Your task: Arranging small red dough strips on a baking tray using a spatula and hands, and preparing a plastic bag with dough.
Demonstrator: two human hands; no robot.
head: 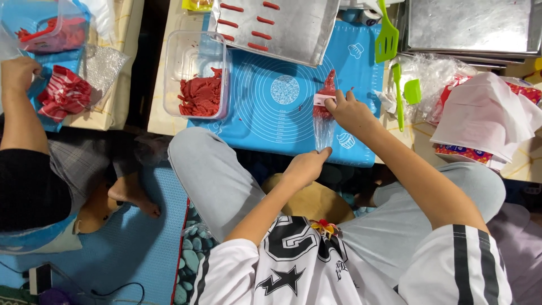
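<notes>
Near the worktop's front edge, on the blue silicone mat (pixel 293 121), the right hand (pixel 350 112) is clenched around the upper part of a clear piping bag (pixel 324 110) filled with red dough. The left hand (pixel 306 166) pinches the bag's clear tail just past the mat's front edge. The bag's long axis runs front to back, its red tip pointing toward the far edge, where a metal baking tray (pixel 282 31) lies tilted. Six short red piped strips show on that tray, in two columns of three. Bare mat lies between the bag and a clear plastic container (pixel 195 73) of red dough at the mat's left edge; to the right, room is tighter, with two green spatulas (pixel 397 93) and crumpled plastic wrap (pixel 435 79) beside the mat. On a separate surface at far left, another person's hand (pixel 18 73) rests beside a second container (pixel 48 28) of red dough.
</notes>
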